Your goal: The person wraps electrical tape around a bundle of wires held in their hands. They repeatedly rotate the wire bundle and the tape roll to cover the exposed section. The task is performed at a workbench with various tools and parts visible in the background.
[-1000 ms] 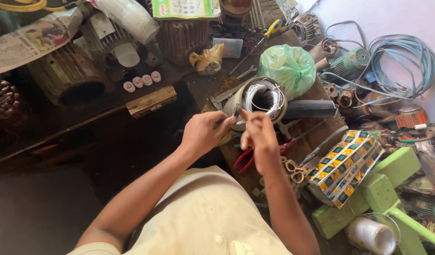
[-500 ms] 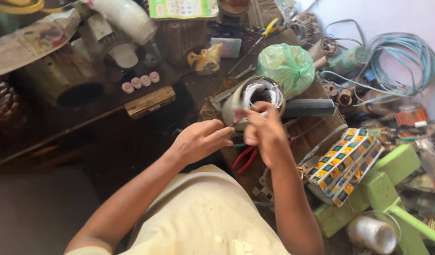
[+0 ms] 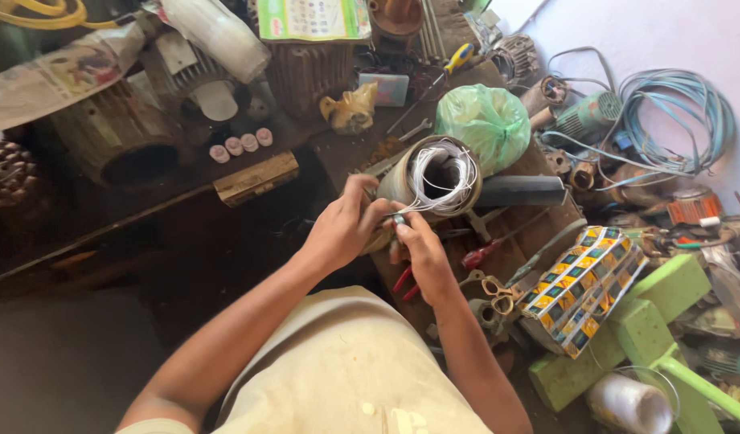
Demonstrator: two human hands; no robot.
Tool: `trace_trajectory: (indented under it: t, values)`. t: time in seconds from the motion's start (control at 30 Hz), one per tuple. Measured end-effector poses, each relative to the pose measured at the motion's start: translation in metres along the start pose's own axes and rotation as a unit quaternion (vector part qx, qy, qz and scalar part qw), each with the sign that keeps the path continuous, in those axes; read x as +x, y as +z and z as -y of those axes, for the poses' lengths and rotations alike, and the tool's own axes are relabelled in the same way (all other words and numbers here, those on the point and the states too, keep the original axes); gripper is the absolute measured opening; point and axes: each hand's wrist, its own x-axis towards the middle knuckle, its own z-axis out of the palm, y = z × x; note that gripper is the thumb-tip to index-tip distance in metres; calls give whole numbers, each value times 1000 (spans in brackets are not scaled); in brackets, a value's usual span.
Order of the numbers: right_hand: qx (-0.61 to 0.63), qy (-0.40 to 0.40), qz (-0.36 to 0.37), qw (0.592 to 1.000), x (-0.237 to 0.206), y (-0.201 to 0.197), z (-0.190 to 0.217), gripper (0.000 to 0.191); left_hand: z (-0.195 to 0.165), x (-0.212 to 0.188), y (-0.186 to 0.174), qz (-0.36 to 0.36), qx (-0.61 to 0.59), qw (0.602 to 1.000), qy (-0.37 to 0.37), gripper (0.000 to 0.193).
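Note:
A round motor stator (image 3: 434, 173) with white wires in its bore lies on its side on the cluttered bench. My left hand (image 3: 346, 227) grips its near left rim. Close beside it, my right hand (image 3: 416, 241) pinches white wire ends and a small metal piece at the stator's lower edge. Both hands touch each other just under the stator. Red-handled pliers (image 3: 434, 269) lie partly hidden beneath my right hand.
A green plastic bag (image 3: 486, 120) sits behind the stator, a black bar (image 3: 521, 191) to its right. A checkered box stack (image 3: 583, 285), scissors (image 3: 486, 285), green blocks (image 3: 627, 337), a white spool (image 3: 627, 402) and blue cable coils (image 3: 683, 120) fill the right. Old motor housings (image 3: 112, 141) stand at left.
My right hand dropped from the stator's top rim to its lower edge. My left hand moved up and right, so both hands are together again on the wires.

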Motion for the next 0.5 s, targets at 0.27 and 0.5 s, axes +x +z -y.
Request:
trace_trajectory:
  t: [0.27, 0.5]
  values:
    - [-219, -261, -11, 940, -24, 8, 35, 37, -15, 1, 19, -73, 163, 981, 81, 30]
    - [-37, -211, 278, 936, -75, -20, 78, 46, -7, -11, -1, 47, 73, 989, 117, 26]
